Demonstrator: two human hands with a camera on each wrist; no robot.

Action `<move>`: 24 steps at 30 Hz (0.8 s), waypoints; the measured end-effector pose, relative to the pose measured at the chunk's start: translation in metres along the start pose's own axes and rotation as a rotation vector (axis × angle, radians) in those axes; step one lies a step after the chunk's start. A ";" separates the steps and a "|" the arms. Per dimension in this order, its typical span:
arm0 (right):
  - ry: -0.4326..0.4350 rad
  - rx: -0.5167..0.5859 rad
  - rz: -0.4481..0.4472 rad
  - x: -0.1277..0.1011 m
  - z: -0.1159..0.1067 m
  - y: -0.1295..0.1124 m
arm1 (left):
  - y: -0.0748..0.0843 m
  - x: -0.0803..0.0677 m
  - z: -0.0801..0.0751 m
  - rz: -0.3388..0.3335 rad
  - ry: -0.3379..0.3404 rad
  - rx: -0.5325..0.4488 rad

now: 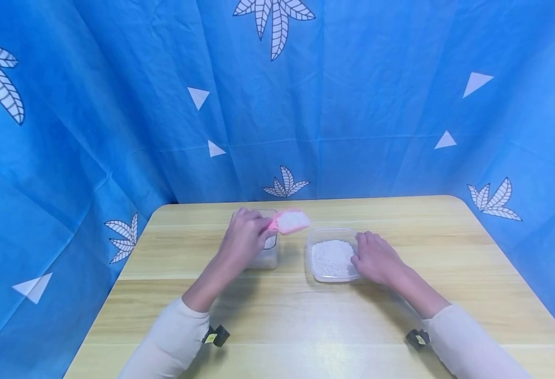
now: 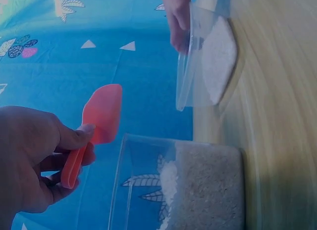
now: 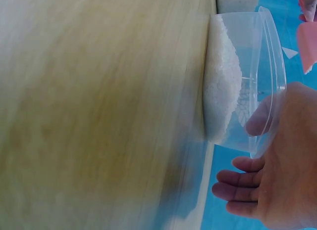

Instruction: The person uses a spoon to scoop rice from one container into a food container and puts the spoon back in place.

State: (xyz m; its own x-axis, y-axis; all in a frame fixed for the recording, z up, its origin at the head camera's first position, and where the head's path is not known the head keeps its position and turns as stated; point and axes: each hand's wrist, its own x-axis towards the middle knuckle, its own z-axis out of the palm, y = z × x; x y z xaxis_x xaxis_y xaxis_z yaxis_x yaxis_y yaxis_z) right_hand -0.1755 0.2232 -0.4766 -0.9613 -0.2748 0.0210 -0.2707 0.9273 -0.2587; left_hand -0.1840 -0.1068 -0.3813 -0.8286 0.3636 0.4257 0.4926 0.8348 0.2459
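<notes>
My left hand (image 1: 245, 238) pinches the handle of a pink plastic scoop (image 1: 290, 221) heaped with white rice, held above a tall clear container (image 1: 267, 255) partly filled with rice. In the left wrist view the scoop (image 2: 101, 122) hangs over that container (image 2: 198, 185), thumb and fingers around its handle. My right hand (image 1: 376, 258) rests against the right rim of a shallow clear tub (image 1: 331, 257) of white rice. In the right wrist view my thumb lies inside the tub's rim (image 3: 271, 86) and the fingers (image 3: 237, 178) are straight outside it.
Both containers stand near the back middle of a light wooden table (image 1: 306, 321). A blue cloth with white leaves and triangles (image 1: 353, 95) hangs behind and at both sides. Black wrist cameras (image 1: 217, 335) sit on both sleeves.
</notes>
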 end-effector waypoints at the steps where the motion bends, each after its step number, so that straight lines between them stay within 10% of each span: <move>1: 0.000 -0.001 -0.002 0.000 0.000 0.000 | 0.001 0.000 0.001 0.007 -0.005 0.003; 24: 0.001 -0.007 -0.009 0.001 0.000 0.003 | 0.005 0.001 0.012 0.120 -0.086 0.086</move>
State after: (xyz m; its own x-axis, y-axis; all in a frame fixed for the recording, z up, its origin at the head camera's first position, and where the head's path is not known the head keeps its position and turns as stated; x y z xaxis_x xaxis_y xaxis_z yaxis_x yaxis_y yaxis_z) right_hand -0.1775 0.2252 -0.4778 -0.9590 -0.2825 0.0240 -0.2793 0.9267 -0.2516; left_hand -0.1857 -0.0973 -0.3897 -0.7870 0.4934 0.3703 0.5675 0.8145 0.1207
